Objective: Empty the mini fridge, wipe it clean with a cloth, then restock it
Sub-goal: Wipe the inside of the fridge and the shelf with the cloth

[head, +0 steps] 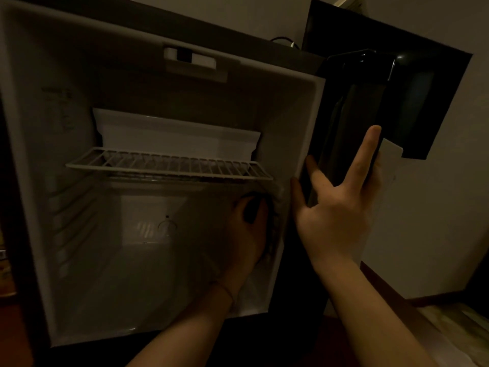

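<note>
The head view is looking into a mini fridge (pixel 79 234) with its door (pixel 352 123) swung open to the right. The inside is dim and pale. A white wire shelf (pixel 169 165) is sitting across the middle, and a white box-shaped part (pixel 174 139) is sitting at the back just above it.

The left hand (pixel 248 234) is reaching deep inside, under the wire shelf, on the right side of the fridge. Its fingers are curled and pressing against the right inner wall. Something dark is showing in the grip, but it is too dim to tell whether this is the cloth.

The right hand (pixel 336 205) is holding the near edge of the open door. Its thumb is on the inner side and its fingers (pixel 370 147) are wrapping round the outer side, so the hand is clamped on the door.

A pale wall (pixel 436 221) is standing to the right, and a strip of light floor (pixel 455 329) is showing near the bottom right corner.
</note>
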